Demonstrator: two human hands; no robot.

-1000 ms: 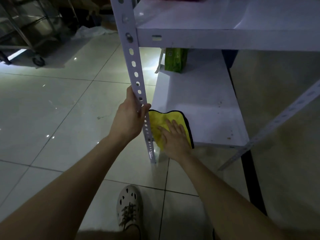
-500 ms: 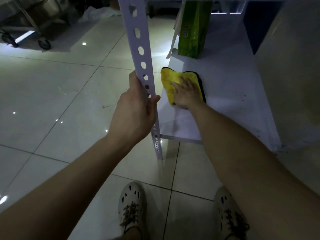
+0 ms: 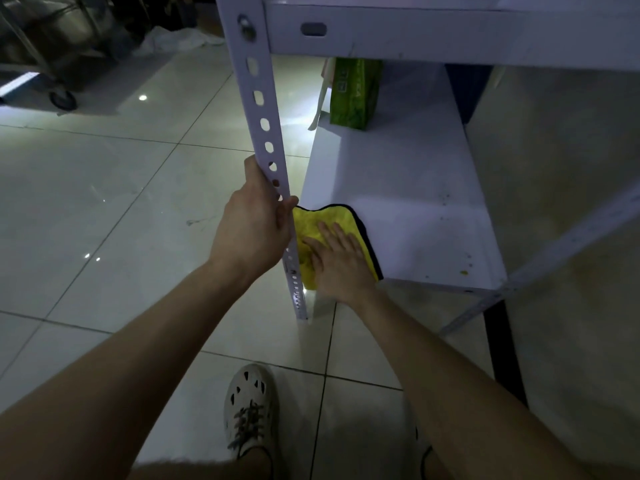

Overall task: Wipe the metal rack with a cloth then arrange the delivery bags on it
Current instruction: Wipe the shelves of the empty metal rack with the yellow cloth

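A white metal rack stands in front of me, its low shelf (image 3: 408,202) running away from me. My left hand (image 3: 254,226) grips the perforated front upright (image 3: 265,133) of the rack. A yellow cloth (image 3: 318,223) with a dark edge lies on the near left corner of the low shelf. My right hand (image 3: 341,263) presses flat on the cloth with fingers straight. A green delivery bag (image 3: 353,91) stands upright at the far end of the same shelf, partly hidden by the upper shelf (image 3: 450,32).
Small yellowish spots (image 3: 464,268) mark the shelf's near right corner. A slanted brace (image 3: 554,251) crosses on the right beside a wall. A wheeled metal trolley (image 3: 45,64) stands far left on the tiled floor. My shoe (image 3: 251,410) is below.
My right hand has pulled the cloth back from the middle of the shelf to its near left corner. My left hand has kept its grip on the upright.
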